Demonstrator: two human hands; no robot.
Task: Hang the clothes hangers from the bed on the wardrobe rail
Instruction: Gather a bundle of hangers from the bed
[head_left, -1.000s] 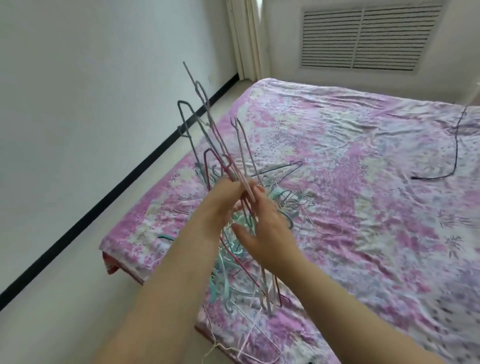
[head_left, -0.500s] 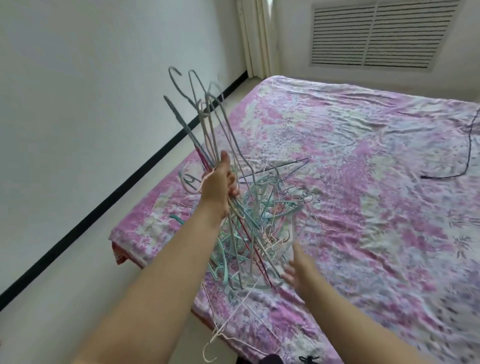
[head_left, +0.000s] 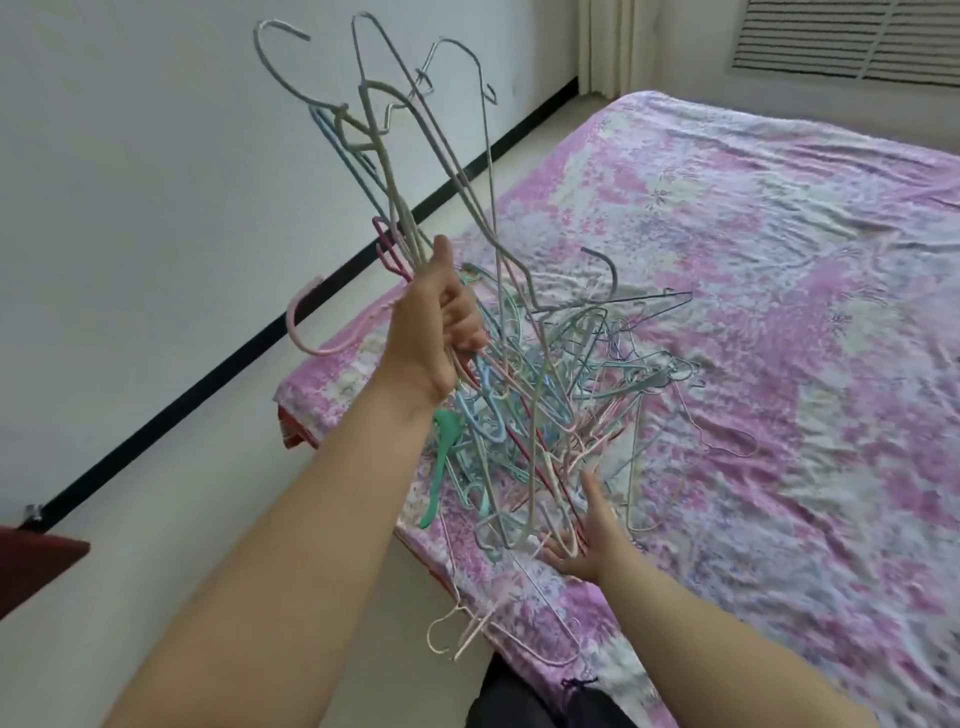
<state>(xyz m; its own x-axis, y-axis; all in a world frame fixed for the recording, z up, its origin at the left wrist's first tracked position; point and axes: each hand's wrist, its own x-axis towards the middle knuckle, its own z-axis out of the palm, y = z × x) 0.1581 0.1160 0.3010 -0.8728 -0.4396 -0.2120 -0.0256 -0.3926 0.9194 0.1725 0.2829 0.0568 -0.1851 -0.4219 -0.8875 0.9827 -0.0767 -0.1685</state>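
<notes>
A tangled bunch of clothes hangers is held above the near left corner of the bed. They are thin wire hangers with a coloured coating: pale grey, light blue, teal, pink, a few dark red and white. Their hooks point every way and the bodies are laced through one another, so single hangers are hard to follow.

The left hand has its grip closed tight round a sheaf of long necks and shoulders, thumb up, fingers curled round the wires. Above that fist several grey and blue hooks fan out high against the white wall. A pink hook curls out to the left of the wrist, and a flat teal plastic hanger hangs beside the forearm.

The right hand is lower, palm up, fingers spread and fairly straight; its grip is wide, touching the bottom ends of the bunch from beneath rather than clasping them. A dark red wire runs down to it.

Part of the tangle lies on the pink flowered bedspread toward the bed's middle, where one loose pale hanger lies just beside the pile. A few white hangers dangle off the near edge of the bed, over the floor.
</notes>
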